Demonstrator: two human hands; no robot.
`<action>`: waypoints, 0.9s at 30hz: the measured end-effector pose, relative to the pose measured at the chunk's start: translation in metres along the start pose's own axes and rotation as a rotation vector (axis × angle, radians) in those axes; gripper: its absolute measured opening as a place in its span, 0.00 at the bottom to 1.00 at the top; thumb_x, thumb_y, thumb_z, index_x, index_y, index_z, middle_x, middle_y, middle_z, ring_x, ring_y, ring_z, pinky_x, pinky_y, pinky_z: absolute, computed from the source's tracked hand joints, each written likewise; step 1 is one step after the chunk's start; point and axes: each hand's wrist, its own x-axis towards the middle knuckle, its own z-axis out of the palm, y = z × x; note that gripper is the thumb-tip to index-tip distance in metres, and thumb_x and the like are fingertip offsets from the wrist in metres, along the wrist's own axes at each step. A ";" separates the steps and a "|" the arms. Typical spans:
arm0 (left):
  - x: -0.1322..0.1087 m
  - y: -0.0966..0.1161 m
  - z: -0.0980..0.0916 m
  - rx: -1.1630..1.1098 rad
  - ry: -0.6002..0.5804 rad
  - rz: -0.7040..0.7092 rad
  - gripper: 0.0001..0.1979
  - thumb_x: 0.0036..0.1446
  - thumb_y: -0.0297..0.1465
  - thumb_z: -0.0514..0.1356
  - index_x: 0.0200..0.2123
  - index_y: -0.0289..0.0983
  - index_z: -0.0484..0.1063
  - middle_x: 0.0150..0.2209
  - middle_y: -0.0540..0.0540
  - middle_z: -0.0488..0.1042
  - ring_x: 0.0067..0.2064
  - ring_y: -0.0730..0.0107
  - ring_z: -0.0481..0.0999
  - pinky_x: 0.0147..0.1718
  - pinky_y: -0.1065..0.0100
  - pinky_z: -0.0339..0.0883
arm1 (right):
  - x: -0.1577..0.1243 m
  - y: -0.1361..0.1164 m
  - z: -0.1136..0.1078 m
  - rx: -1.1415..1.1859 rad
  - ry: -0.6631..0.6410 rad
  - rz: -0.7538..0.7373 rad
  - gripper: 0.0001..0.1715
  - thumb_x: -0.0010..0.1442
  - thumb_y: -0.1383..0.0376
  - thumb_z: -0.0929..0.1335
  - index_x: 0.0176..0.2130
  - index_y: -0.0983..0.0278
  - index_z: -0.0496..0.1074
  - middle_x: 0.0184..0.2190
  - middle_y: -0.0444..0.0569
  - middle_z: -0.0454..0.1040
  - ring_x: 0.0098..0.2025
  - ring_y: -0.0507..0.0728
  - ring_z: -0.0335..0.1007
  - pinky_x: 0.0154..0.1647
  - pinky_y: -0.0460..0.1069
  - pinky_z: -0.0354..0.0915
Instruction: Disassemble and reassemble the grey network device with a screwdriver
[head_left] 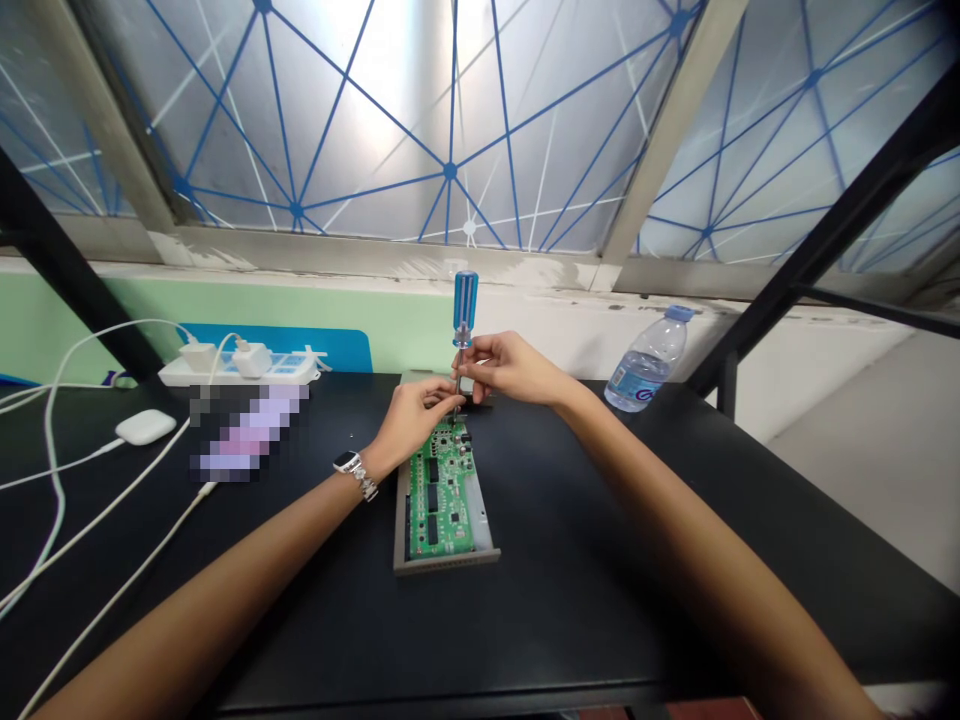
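Right forearm [660, 490] extended from five o'clock; right hand [504, 365], fingers toward nine o'clock, pinched shaft of upright blue screwdriver [466, 307]. Left forearm [244, 585] (watch [348, 461] on wrist) extended from seven o'clock; left hand [420, 415] low by shaft, its grip impossible to tell. Green circuit board [448, 500] lay from hands toward six o'clock.
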 end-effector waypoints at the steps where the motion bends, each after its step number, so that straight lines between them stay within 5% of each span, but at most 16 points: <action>1: 0.000 0.000 0.000 0.003 0.000 0.001 0.10 0.58 0.36 0.63 0.35 0.34 0.77 0.35 0.44 0.81 0.37 0.62 0.81 0.40 0.65 0.73 | 0.000 0.000 0.000 0.001 -0.003 0.000 0.05 0.58 0.66 0.69 0.34 0.67 0.70 0.27 0.44 0.73 0.22 0.50 0.73 0.25 0.46 0.69; 17: 0.008 -0.003 0.004 0.004 -0.060 0.041 0.09 0.60 0.34 0.61 0.33 0.33 0.77 0.34 0.43 0.81 0.38 0.62 0.80 0.41 0.66 0.72 | 0.002 -0.001 0.009 0.059 -0.017 0.026 0.05 0.58 0.67 0.69 0.36 0.67 0.70 0.23 0.42 0.72 0.22 0.50 0.71 0.23 0.45 0.67; 27: 0.004 0.002 0.000 -0.100 -0.107 -0.087 0.11 0.58 0.35 0.63 0.39 0.32 0.80 0.40 0.39 0.83 0.44 0.57 0.81 0.45 0.61 0.73 | 0.002 -0.003 0.009 0.012 0.068 0.077 0.05 0.58 0.67 0.69 0.34 0.69 0.72 0.24 0.46 0.75 0.22 0.50 0.72 0.22 0.44 0.68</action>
